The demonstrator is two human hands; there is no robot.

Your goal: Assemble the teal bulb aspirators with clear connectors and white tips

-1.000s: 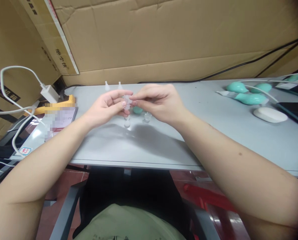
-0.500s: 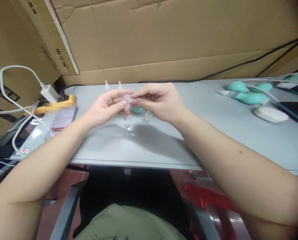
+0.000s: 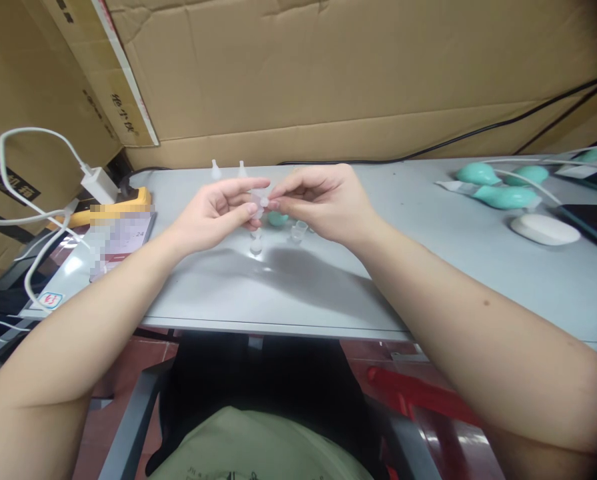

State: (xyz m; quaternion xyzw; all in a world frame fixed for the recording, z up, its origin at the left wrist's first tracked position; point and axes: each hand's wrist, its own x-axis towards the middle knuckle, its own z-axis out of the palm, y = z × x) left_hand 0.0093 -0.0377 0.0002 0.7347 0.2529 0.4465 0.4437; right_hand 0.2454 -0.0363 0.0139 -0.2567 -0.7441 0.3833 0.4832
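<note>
Over the desk, my left hand (image 3: 221,213) grips a small translucent plastic piece (image 3: 259,208) between thumb and fingers. Thumb and fingertips of my right hand (image 3: 323,200) are pinched at the right side of that same piece. Its exact kind is hard to make out, since fingers cover part of it. Just below stands a small clear plastic part (image 3: 255,244). A clear little cup (image 3: 298,231) is below my right fingers, and a teal rounded object (image 3: 277,218) shows partly behind them. Two translucent pointed nozzles (image 3: 215,170) (image 3: 241,169) stand upright behind my left hand.
On the right of the grey desk (image 3: 458,267) lie teal bulbs (image 3: 508,197), a white mouse-like object (image 3: 545,229) and a dark device (image 3: 591,223). A white charger (image 3: 99,185), cables, a yellow object (image 3: 141,200) and a calendar-like card (image 3: 128,233) occupy the left. Cardboard (image 3: 353,80) walls the back.
The translucent piece has turned a little between my fingers, and its rounded end now shows toward my right fingertips. Both hands stay in nearly the same place.
</note>
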